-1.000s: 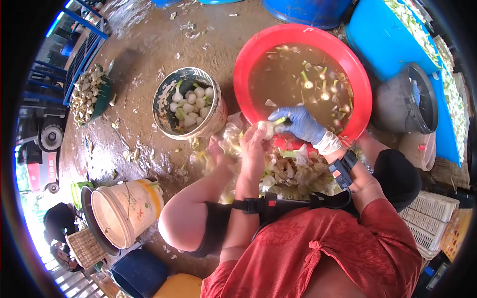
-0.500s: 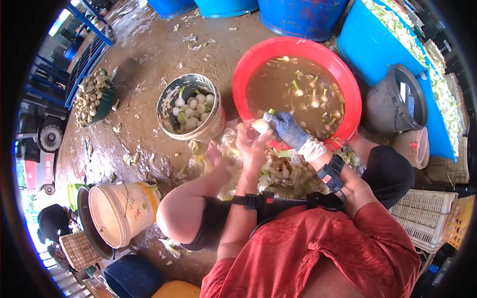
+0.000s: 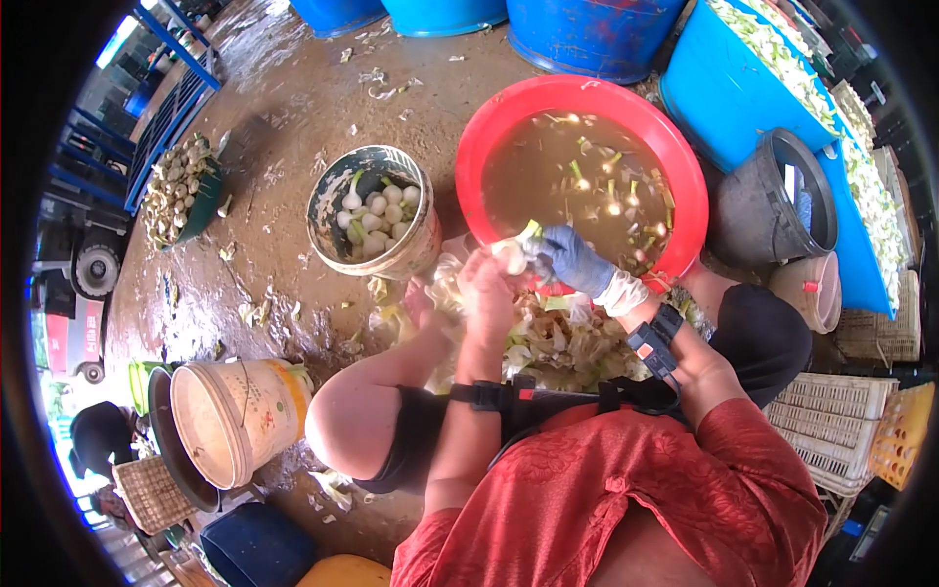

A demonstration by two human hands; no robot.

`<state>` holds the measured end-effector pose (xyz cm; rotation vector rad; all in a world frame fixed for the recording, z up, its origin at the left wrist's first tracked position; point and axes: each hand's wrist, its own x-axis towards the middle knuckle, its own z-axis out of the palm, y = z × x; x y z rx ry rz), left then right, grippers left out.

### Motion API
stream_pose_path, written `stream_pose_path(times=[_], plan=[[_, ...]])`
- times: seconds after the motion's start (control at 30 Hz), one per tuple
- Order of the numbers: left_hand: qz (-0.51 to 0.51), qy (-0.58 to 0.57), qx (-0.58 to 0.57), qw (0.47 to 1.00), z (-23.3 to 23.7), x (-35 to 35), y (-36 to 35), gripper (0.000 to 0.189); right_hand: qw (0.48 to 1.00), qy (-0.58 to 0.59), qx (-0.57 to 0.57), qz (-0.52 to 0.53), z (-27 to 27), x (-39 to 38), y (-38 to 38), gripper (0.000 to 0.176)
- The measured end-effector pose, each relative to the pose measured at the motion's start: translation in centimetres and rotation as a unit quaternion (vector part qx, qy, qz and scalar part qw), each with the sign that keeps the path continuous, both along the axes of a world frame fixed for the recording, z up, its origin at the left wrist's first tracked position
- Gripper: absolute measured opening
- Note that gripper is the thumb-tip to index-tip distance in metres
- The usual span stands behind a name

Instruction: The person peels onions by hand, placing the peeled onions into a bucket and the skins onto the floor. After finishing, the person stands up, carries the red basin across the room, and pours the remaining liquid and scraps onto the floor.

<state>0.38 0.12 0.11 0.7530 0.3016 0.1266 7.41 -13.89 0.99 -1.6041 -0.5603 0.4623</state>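
My bare left hand (image 3: 486,293) is closed round a pale peeled bulb (image 3: 511,256) with a short green stem. At the bulb's right side is my right hand (image 3: 575,262), in a blue-grey glove, its fingers bent against the bulb; whether it also holds a tool cannot be made out. Both hands are over the near left rim of a red tub (image 3: 691,166) of brown water with bulbs floating in it. Left of them stands a bucket (image 3: 325,210) holding white bulbs. Loose peelings (image 3: 558,342) lie below my hands, between my legs.
Blue barrels (image 3: 592,39) stand beyond the tub. A black bucket (image 3: 773,196) and blue bins (image 3: 734,98) of trimmings are at the right. A cream bucket (image 3: 210,421) lies tipped at the lower left. A green basin (image 3: 203,205) of bulbs sits on the wet floor at the left.
The bulb has turned, its green stem now pointing up and right. My left hand has shifted slightly down, and my gloved hand slightly right and down.
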Motion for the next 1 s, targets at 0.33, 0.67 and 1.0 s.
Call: stream_pose_path(times=[0.33, 0.67, 1.0], plan=[[-0.044, 0.099, 0.133, 0.985, -1.1, 0.2, -1.4, 0.048, 0.991, -0.09, 0.025, -0.098, -0.9, -0.6, 0.3, 0.021], [0.006, 0.123, -0.072, 0.99, 0.7, 0.4, -1.4, 0.029, 0.994, 0.048, 0.019, -0.096, -1.0, -0.2, -0.7, 0.02], [-0.124, 0.0, -0.019, 0.992, 0.6, -0.4, -0.5, 0.043, 0.949, -0.164, -0.235, -0.133, -2.0, 1.2, -1.3, 0.021]])
